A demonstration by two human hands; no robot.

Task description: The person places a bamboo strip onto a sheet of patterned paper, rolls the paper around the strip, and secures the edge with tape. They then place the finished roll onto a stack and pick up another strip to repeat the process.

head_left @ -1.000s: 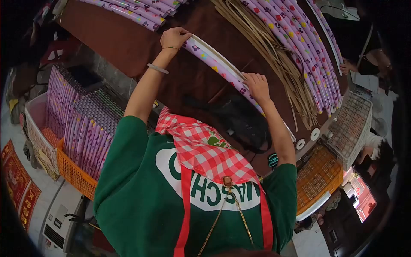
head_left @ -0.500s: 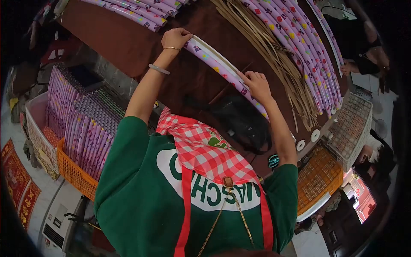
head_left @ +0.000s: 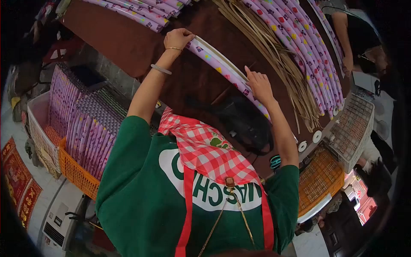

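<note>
A purple patterned paper roll lies slantwise across the brown table in front of me, with a pale strip running lengthwise along its far side. At the roll's upper-left end, my left hand pinches the tip between thumb and fingers. My right hand rests on the roll further down, one digit sticking up and the other fingers loosely bent over the paper. Whether the right palm touches the roll is hidden. A black bag lies between the roll and my apron.
Brown flat strips lie beyond the roll, beside many patterned rolls. Teal-handled scissors and white tape rolls sit near the table edge. An orange crate stands left, another crate right. A co-worker's arm is at far right.
My right hand has shifted slightly down along the roll and a digit has lifted off the strip. My left hand keeps its pinch. The co-worker's arm has come further into view.
</note>
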